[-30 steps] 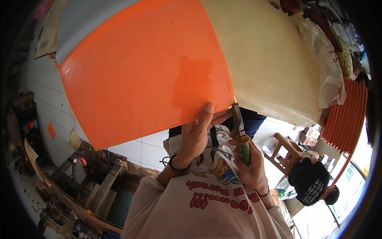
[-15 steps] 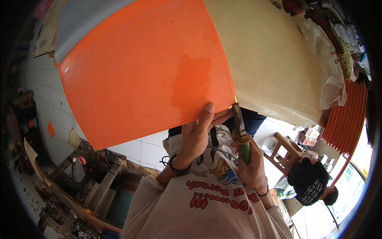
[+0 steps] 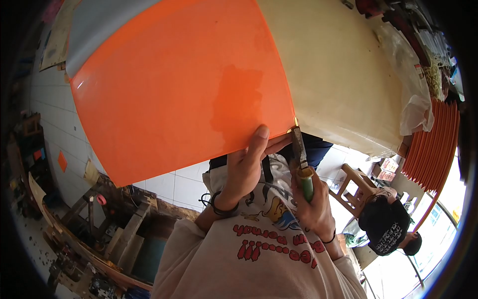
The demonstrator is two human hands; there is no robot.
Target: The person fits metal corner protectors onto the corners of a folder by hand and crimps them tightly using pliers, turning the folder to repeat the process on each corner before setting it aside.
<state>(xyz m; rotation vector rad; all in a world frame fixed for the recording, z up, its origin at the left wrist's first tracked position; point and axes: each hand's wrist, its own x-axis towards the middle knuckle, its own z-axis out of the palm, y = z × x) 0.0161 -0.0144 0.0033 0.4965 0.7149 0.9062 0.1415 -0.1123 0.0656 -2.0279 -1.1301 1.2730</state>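
Note:
A large orange sheet (image 3: 169, 99) with a darker patch near its right side lies over a pale tan surface (image 3: 338, 74). My left hand (image 3: 249, 164) grips the sheet's near edge, thumb on top and fingers underneath, close to the right corner. In my right hand (image 3: 313, 199) is a tool with a green handle (image 3: 307, 187) and a dark, worn metal blade (image 3: 298, 144). The blade's far end is at the sheet's right corner, beside my left fingertips, where small yellowish bits show.
A person in a black shirt (image 3: 386, 224) is at the lower right, near a wooden stool (image 3: 352, 192). Folded orange sheets (image 3: 432, 149) and clear plastic (image 3: 416, 112) lie at the right. A wooden frame (image 3: 129, 234) stands at lower left.
The orange sheet has shifted slightly left. My right hand and the green handle have shifted a little, while the blade's far end stays at the corner. My left hand keeps its hold.

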